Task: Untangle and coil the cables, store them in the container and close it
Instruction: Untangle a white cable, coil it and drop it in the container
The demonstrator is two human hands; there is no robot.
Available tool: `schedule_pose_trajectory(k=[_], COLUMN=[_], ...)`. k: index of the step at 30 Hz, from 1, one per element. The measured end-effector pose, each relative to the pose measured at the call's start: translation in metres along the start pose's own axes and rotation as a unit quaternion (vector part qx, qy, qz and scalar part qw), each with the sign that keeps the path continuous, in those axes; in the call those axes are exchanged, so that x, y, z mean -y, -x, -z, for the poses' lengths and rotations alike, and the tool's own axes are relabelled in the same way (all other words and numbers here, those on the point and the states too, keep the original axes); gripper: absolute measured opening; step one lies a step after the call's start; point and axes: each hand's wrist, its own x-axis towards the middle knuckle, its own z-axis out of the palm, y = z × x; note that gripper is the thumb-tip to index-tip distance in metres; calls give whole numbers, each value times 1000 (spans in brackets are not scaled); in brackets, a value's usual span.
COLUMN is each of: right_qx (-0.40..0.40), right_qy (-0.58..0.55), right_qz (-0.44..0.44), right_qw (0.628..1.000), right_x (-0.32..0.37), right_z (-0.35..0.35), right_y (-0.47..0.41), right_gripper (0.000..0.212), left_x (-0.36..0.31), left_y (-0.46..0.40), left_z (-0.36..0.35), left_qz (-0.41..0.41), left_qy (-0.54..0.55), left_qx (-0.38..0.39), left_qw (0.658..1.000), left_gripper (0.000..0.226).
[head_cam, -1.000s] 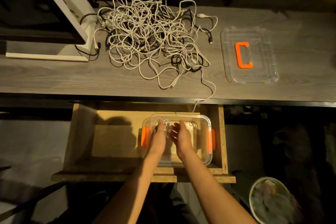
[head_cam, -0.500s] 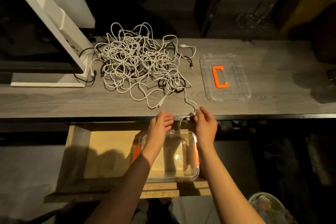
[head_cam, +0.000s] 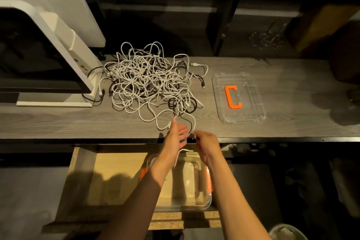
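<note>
The cables [head_cam: 150,82] lie in 1 tangled heap on the desk [head_cam: 58,122], with a loose white strand [head_cam: 191,122] trailing to the front edge. Within the last second both hands have been raised out of the box [head_cam: 187,185] in the drawer [head_cam: 109,171] to that edge: the left hand [head_cam: 176,136] is held flat with fingers straight and nothing gripped, while the right hand [head_cam: 206,143] appears to pinch the strand's end, though the fingertips are blurred. A new cable is judged to be starting; most of the heap is left to sort. The lid [head_cam: 238,96] lies apart to the right. Bare desk is left between heap and edge for pulling, but the monitor stand [head_cam: 58,103] touches the heap's left side.
</note>
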Motion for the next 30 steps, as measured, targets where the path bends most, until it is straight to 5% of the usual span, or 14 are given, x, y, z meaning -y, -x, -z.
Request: schedule_pose_trajectory(k=[4,12,18,24,27,30], right_qx=[55,184,192,127,214,280], right_qy=[-104,-48,61,-31,-54,0], right_qz=[-40,187,295,350,348,329], right_qw=[992,964,934,927,911,902], right_x=[4,33,59,83,104,110], right_z=[-1,-20,-35,-68,-83,-96], right_y=[36,103,125,134,148,150], right_gripper=[21,41,20,29,55,79], left_x=[-14,-64,-118,-159,-170,-185], left_y=[20,64,102,137,162,182], left_z=[1,16,38,61,65,69], left_qz=[-3,-64,-123,-158,-167,-218], left_qy=[-18,146,262,-3,-182,-255], left_qx=[5,52,-12,31,104,99], left_qw=[1000,986,957,987,964,937], left_gripper=[71,57,43,36,41,42])
